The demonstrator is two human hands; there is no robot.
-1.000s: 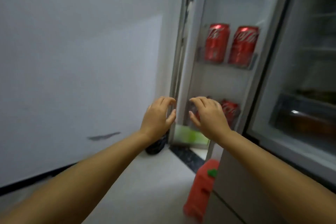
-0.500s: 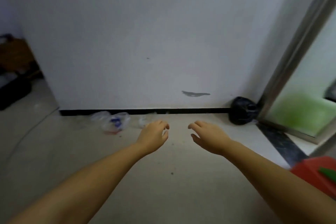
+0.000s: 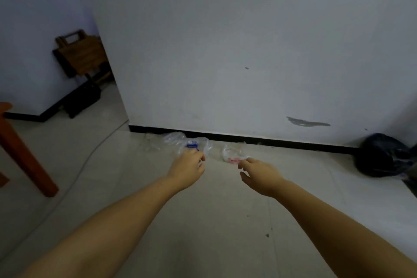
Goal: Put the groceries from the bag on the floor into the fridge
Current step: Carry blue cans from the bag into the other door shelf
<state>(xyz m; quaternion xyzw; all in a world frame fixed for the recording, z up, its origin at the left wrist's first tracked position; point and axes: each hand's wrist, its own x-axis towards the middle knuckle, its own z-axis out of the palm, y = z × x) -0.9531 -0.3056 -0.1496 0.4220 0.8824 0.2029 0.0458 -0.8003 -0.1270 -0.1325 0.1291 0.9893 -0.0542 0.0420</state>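
Observation:
A clear plastic bag (image 3: 178, 142) lies on the floor against the wall's black skirting, with something blue (image 3: 192, 145) showing inside it. A second clear bag (image 3: 234, 153) with a red item in it lies just to its right. My left hand (image 3: 188, 166) reaches out over the left bag, fingers loosely curled, holding nothing. My right hand (image 3: 259, 172) is stretched toward the right bag, fingers relaxed and slightly spread, just short of it. The fridge is out of view.
A black rubbish bag (image 3: 383, 156) sits at the wall on the right. An orange-brown wooden leg (image 3: 24, 158) stands at the left edge, with a thin cable (image 3: 90, 156) running past it. A wooden stool (image 3: 79, 54) and dark objects sit in the back left corner.
The view swung from the open fridge door with its red cans left and down to the floor. Both hands have moved forward and now reach the clear bags.

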